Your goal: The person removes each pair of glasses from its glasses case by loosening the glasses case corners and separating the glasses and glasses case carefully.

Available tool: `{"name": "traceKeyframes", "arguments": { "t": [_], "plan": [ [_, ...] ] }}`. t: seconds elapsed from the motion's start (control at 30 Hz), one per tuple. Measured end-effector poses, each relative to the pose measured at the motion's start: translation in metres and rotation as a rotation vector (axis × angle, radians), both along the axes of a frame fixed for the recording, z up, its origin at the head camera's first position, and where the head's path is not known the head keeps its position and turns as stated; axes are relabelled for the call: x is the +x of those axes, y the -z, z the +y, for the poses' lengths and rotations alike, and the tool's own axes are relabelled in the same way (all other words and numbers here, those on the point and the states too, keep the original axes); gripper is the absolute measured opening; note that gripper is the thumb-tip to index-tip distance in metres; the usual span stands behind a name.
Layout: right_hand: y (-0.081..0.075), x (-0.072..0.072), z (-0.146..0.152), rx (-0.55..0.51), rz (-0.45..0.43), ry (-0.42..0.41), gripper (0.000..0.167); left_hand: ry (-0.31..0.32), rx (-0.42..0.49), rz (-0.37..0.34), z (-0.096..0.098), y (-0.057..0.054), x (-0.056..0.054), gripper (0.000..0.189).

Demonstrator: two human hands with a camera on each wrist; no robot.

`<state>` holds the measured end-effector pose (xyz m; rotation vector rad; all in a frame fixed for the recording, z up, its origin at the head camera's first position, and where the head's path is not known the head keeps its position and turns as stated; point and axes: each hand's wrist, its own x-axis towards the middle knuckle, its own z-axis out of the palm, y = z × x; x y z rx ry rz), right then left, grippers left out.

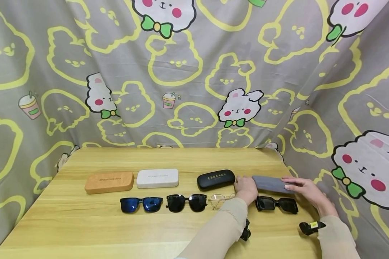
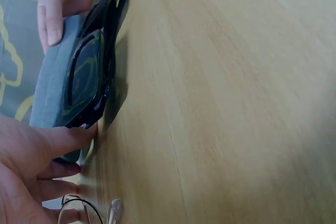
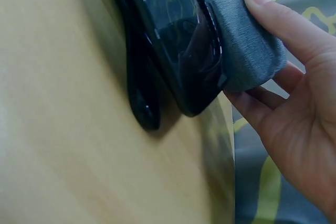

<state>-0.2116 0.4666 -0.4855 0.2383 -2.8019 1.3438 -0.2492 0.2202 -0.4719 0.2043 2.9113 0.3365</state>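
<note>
A grey fabric-covered glasses case (image 1: 268, 184) lies at the right of the table's row of cases. My left hand (image 1: 246, 189) grips its left end, thumb on the near side in the left wrist view. At the other end my right hand (image 3: 307, 93) holds the case, thumb over the top face and fingers round the end. Black rectangular sunglasses (image 1: 276, 205) lie just in front of the case, with one folded temple showing in the right wrist view. Thin-framed clear glasses (image 1: 218, 201) sit beside my left forearm, which partly hides them.
Left of my hands stand a black case (image 1: 216, 180), a white case (image 1: 157, 178) and an orange-brown case (image 1: 109, 182). Before them lie black sunglasses (image 1: 186, 203) and blue-lensed sunglasses (image 1: 141, 204). A patterned curtain (image 1: 181, 72) hangs behind and beside the wooden table (image 1: 84, 230).
</note>
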Motion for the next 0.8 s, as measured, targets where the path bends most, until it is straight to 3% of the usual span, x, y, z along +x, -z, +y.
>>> {"name": "traceKeyframes", "arguments": {
  "t": [0.43,0.8],
  "plan": [
    [-0.005,-0.006,-0.004,0.006,0.036,-0.062,0.034,-0.022,0.073,-0.015,-0.003,-0.004,0.002,0.049],
    [-0.018,-0.006,-0.016,0.156,-0.015,-0.001,0.051,-0.016,0.078,-0.015,-0.004,-0.004,0.001,0.048]
  ]
}}
